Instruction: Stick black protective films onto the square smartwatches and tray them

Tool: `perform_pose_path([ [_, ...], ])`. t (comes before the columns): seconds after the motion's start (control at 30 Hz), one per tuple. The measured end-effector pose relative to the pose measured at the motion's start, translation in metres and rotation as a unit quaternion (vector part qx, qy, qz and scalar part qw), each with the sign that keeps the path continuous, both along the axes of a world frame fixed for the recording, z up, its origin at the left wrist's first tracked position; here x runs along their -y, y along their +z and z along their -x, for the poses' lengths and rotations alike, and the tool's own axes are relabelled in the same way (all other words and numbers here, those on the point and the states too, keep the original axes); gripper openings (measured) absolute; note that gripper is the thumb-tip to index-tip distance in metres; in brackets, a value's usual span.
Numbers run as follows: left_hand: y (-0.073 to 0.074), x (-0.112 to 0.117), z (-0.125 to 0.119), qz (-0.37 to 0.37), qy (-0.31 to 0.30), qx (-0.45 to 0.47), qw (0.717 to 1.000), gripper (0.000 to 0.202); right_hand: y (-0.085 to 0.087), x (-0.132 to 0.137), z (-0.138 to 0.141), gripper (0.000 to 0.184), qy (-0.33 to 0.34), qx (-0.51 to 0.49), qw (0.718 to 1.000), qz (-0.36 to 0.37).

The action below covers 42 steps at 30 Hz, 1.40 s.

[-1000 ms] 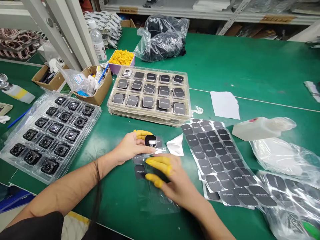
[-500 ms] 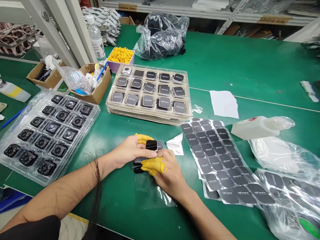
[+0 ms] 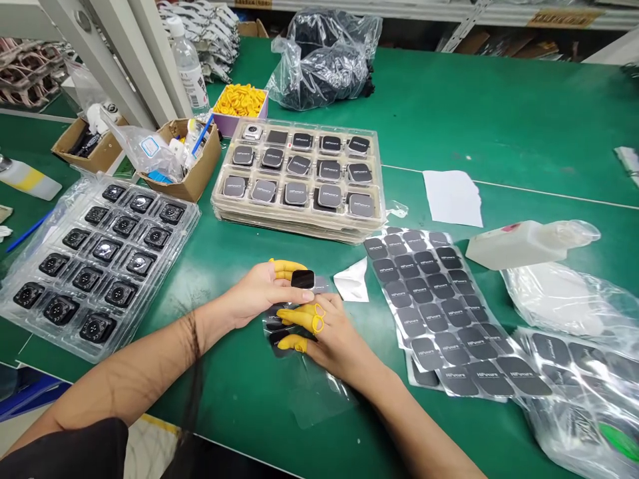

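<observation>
From my remote view, a clear plastic tray [image 3: 158, 261] of black square watch bodies sits on the green table [image 3: 224, 392] at far left. My left hand [image 3: 262, 289], some fingers in yellow rubber cots [image 3: 287, 266], pinches a glossy black, rounded-square watch face [image 3: 302, 279] between thumb and fingers, in front of a stack of beige plastic trays [image 3: 294, 224]. Below it lies a clear film strip with dark grey square stickers [image 3: 274, 340]. My right hand [image 3: 332, 339] bends its fingers narrowly over that strip; I cannot tell whether they grip it. Just right are a creased white paper [image 3: 352, 282], then silvery sheets of dark grey square stickers [image 3: 424, 293].
</observation>
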State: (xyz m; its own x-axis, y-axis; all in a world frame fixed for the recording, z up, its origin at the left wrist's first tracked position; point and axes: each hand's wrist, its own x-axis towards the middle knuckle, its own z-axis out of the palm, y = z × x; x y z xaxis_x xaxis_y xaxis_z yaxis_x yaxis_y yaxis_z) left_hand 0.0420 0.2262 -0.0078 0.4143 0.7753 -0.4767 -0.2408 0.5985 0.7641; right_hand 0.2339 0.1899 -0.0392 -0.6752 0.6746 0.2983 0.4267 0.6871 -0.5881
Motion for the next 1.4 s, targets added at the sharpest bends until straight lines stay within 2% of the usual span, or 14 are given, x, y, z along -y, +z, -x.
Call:
perform_pose_path([
  [0.13, -0.001, 0.0, 0.0, 0.001, -0.001, 0.003, 1.0, 0.046, -0.001, 0.002, 0.004, 0.021, -0.02, -0.006, 1.0, -0.011],
  [0.27, 0.002, 0.001, 0.0, 0.015, -0.002, 0.015, 1.0, 0.043, 0.0, 0.003, 0.01, 0.041, -0.05, 0.013, 0.995, -0.083],
  [0.4, 0.006, 0.001, -0.001, 0.022, 0.01, 0.024, 0.999, 0.039, 0.007, 0.003, 0.016, 0.045, -0.064, -0.001, 0.989, -0.136],
  [0.57, 0.004, 0.0, 0.0, 0.013, -0.009, 0.04, 0.999, 0.032, 0.007, 0.004, 0.016, 0.048, -0.078, 0.009, 0.989, -0.123],
  [0.73, 0.002, -0.001, 0.0, 0.01, 0.01, 0.033, 0.999, 0.04, 0.004, 0.009, 0.016, 0.04, -0.085, -0.007, 0.993, -0.076],
  [0.87, 0.002, -0.002, -0.001, -0.006, 0.011, 0.004, 1.0, 0.04, 0.025, 0.02, 0.007, 0.03, -0.082, -0.042, 0.989, -0.111],
  [0.93, 0.0, -0.001, -0.003, -0.021, 0.017, -0.025, 0.999, 0.045, 0.041, 0.024, -0.005, 0.024, -0.028, -0.086, 0.994, -0.061],
  [1.0, -0.004, 0.003, -0.005, -0.038, 0.015, -0.062, 0.997, 0.054, 0.055, 0.023, -0.019, 0.019, -0.007, -0.156, 0.984, 0.082],
  [1.07, -0.01, 0.008, -0.007, -0.068, -0.006, -0.114, 0.991, 0.059, 0.06, 0.015, -0.031, 0.014, -0.074, -0.205, 0.948, 0.231],
  [1.13, -0.017, 0.013, -0.009, -0.124, -0.036, -0.18, 0.975, 0.057, 0.056, 0.004, -0.037, 0.019, -0.167, -0.215, 0.904, 0.328],
  [1.2, -0.021, 0.017, -0.01, -0.18, -0.052, -0.235, 0.954, 0.05, 0.047, -0.005, -0.037, 0.024, -0.21, -0.223, 0.87, 0.387],
  [1.27, -0.023, 0.019, -0.011, -0.213, -0.057, -0.258, 0.941, 0.046, 0.037, -0.01, -0.033, 0.026, -0.224, -0.248, 0.839, 0.429],
  [1.4, -0.021, 0.021, -0.011, -0.256, -0.067, -0.286, 0.921, 0.048, 0.029, -0.009, -0.022, 0.032, -0.265, -0.29, 0.793, 0.466],
])
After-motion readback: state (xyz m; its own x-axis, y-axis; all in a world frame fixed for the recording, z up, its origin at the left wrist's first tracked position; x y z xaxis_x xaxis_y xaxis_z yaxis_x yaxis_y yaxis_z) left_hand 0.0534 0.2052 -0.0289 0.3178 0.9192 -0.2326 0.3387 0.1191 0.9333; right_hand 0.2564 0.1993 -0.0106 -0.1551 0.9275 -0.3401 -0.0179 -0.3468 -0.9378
